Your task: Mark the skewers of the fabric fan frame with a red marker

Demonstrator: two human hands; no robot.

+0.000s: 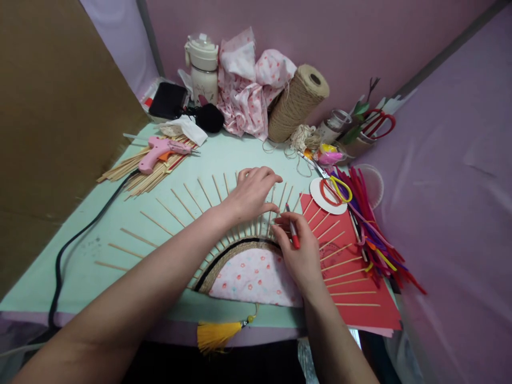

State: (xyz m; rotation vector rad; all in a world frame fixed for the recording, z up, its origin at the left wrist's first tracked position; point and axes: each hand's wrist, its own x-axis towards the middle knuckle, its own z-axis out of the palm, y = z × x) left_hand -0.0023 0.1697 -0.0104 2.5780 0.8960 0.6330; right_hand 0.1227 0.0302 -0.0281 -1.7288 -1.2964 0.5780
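A half-round fan lies before me, its pink flowered cloth edged by a twine band and a black strip, with many thin wooden sticks radiating outward. Over the upper middle sticks reaches my left hand, its thumb and fingers apart; whether it touches a stick is unclear. Just right of it, my right hand is closed around a red pen, fingertips near the sticks. A yellow tassel hangs from the fan's lower edge.
A pink glue gun rests on loose sticks at left, its black cord running down the table. Scissors lie on a white disc at right, beside pipe cleaners and red paper. A twine spool and bottle stand behind.
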